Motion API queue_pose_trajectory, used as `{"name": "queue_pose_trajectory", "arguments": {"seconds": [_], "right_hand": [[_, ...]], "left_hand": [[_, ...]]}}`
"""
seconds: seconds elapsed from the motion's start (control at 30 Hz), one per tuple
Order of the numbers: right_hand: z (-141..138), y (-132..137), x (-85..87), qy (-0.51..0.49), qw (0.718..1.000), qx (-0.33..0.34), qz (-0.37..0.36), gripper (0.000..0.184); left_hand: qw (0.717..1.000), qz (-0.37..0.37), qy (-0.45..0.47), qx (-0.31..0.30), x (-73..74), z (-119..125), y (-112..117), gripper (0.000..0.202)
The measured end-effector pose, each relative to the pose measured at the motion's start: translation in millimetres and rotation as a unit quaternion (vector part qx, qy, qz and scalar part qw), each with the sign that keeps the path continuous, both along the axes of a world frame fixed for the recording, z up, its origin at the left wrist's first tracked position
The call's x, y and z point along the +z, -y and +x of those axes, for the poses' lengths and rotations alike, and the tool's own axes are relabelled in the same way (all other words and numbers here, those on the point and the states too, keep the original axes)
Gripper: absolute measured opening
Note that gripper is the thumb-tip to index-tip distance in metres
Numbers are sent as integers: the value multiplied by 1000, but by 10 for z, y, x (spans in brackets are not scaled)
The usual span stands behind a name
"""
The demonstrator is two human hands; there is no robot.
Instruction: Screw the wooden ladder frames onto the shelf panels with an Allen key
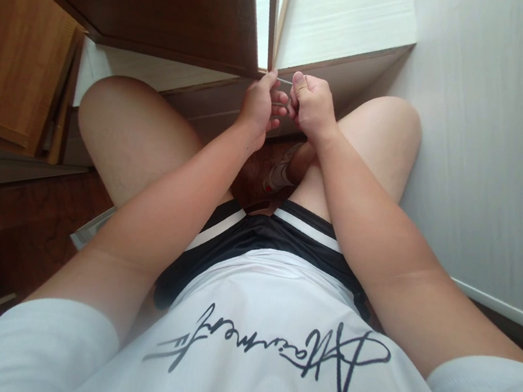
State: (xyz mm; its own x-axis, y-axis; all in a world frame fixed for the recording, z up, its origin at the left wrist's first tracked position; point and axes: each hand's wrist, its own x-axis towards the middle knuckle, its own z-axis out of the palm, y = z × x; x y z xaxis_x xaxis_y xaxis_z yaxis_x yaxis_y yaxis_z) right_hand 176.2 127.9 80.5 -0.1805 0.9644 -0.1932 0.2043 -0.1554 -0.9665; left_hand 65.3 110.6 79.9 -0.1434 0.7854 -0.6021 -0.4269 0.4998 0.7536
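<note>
Rod [285, 81], perhaps metal, spans left hand [257, 103] to right hand [314, 103]

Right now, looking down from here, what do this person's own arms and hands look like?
The left hand and right hand are ungloved, with no wristwear showing. The left arm and right arm are bare up to short white sleeves, part of a white shirt with dark, script-style lettering.

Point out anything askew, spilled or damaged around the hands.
Nothing stands out: no spill or damage shows. A thin rod spans the gap between left hand and right hand, near the brown panel.
</note>
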Motion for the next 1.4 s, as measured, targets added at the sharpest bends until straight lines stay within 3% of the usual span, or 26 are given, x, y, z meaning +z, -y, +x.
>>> {"name": "queue_pose_trajectory", "arguments": {"seconds": [0.27, 0.57, 0.8, 1.03, 1.4], "right_hand": [[18, -11, -19, -8, 1000, 15, 26, 49], [52, -16, -16, -17, 999, 40, -9, 50], [52, -32, 76, -20, 999, 45, -3, 53], [46, -9, 64, -11, 999, 46, -5, 51], [20, 2, 45, 11, 999, 31, -4, 49]], "left_hand": [[999, -29, 17, -11, 20, 3, 5, 40], [998, -44, 52, -17, 15, -5, -1, 40], [998, -43, 35, -13, 16, -7, 1, 31], [995, -68, 75, 4, 36, -53, -2, 41], [996, -36, 65, 51, -19, -38, -21, 21]]}}
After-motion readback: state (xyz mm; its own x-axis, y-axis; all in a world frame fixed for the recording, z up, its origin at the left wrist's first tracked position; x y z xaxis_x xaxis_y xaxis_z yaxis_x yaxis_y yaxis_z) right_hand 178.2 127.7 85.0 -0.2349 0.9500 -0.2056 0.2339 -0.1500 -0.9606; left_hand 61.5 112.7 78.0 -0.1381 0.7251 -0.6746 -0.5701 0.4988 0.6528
